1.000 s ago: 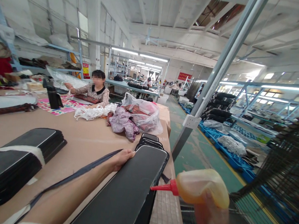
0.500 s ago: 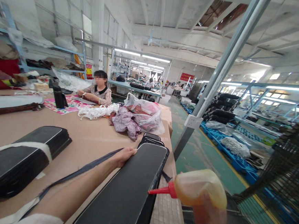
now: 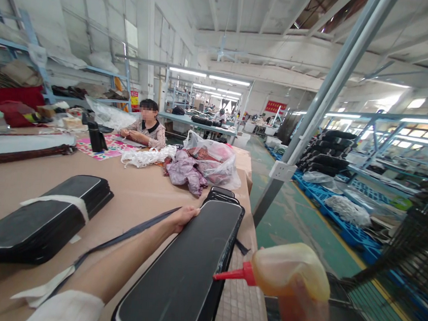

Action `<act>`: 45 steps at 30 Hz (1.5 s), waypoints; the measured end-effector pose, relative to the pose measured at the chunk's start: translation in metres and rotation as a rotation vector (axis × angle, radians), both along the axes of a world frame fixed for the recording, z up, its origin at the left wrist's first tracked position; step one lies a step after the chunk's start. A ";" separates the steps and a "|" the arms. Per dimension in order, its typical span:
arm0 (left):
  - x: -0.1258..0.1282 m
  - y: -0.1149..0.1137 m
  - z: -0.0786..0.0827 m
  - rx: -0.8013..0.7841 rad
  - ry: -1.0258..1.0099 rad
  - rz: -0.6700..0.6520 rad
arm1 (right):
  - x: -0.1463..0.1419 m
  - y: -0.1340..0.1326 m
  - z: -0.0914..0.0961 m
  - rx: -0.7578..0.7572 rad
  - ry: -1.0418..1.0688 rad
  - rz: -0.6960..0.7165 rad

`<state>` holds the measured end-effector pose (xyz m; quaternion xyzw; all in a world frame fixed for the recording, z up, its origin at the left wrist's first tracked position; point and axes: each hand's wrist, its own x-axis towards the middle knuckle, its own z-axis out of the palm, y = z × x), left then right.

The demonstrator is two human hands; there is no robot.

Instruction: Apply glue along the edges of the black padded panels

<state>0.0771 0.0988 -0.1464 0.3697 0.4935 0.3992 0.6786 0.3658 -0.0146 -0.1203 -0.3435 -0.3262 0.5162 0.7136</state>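
A stack of long black panels with rounded corners lies in front of me, pale lines along its edges. My left hand is closed on the left edge of the top panel, near the far end; its fingertips are partly hidden. In my right hand is a squeeze bottle of yellowish liquid, tilted sideways. Its red nozzle points left, the tip at the top panel's right edge. Wet-looking whitish streaks show along that edge beyond the tip. A dark cloth strip runs behind my left forearm.
Another black stack, bound with a white band, lies left on the brown-covered table. Farther back are a plastic bag of cloth, white cords and a seated person. A metal post stands right.
The camera view has shifted slightly, moving the surroundings right. The nozzle tip has slid a little along the panel's right edge towards me. My left hand keeps its hold.
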 end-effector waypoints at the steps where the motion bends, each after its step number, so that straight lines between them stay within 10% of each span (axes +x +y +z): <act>1: 0.001 -0.001 0.001 -0.002 -0.001 -0.004 | 0.000 -0.002 0.000 -0.007 0.002 0.001; 24: 0.009 -0.025 0.003 -0.042 0.024 0.120 | 0.022 -0.019 -0.010 -0.015 -0.006 0.099; 45: -0.087 -0.017 -0.006 -0.078 0.021 0.134 | -0.071 -0.033 -0.010 -0.013 -0.054 0.094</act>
